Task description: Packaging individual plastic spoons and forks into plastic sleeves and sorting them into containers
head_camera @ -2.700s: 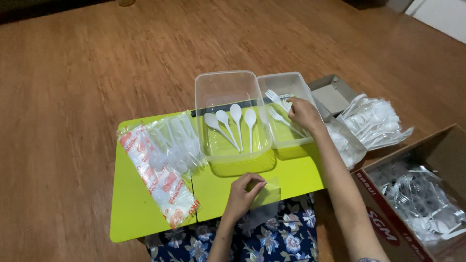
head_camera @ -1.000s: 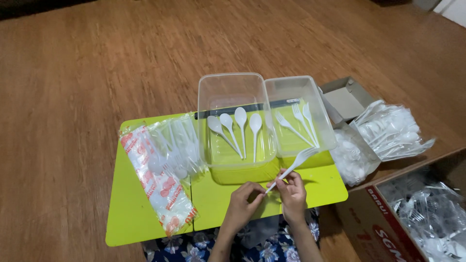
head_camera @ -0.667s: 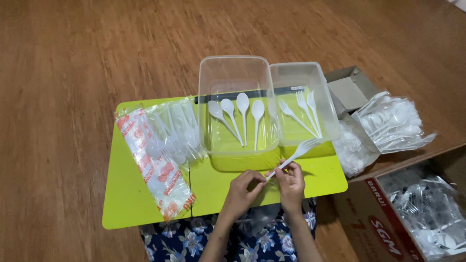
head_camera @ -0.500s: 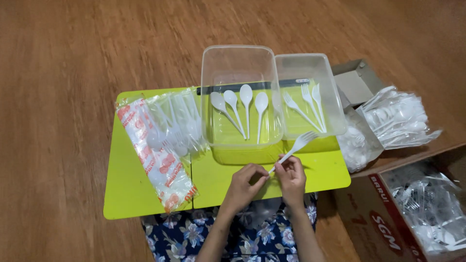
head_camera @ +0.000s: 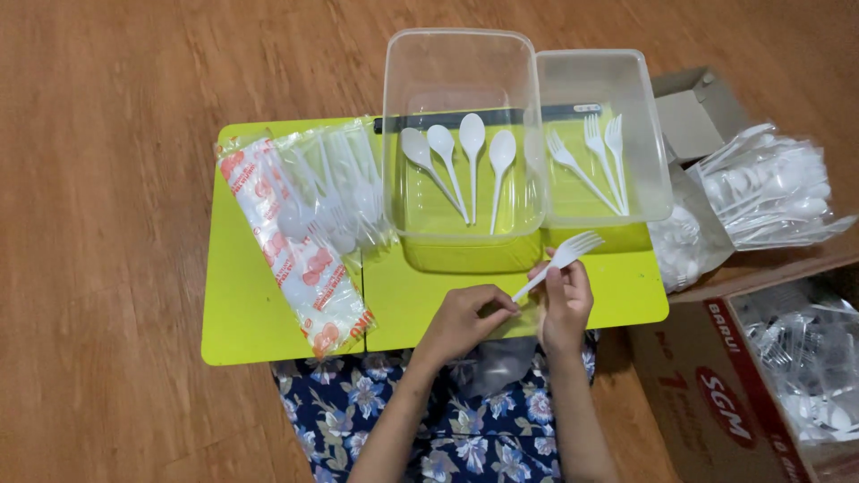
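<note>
White plastic fork (head_camera: 562,261), low centre of frame over the green table (head_camera: 268,322), is pinched by both right hand (head_camera: 564,304) and left hand (head_camera: 461,322); the thin handle could snap under twisting

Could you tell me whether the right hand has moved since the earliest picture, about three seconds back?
Yes. The right hand has left the smaller clear container and come back to the near edge of the green table, holding a white fork.

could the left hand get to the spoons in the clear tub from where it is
Probably yes: the left hand lies near the open-topped tub, and only its low front wall stands before the spoons.
</note>
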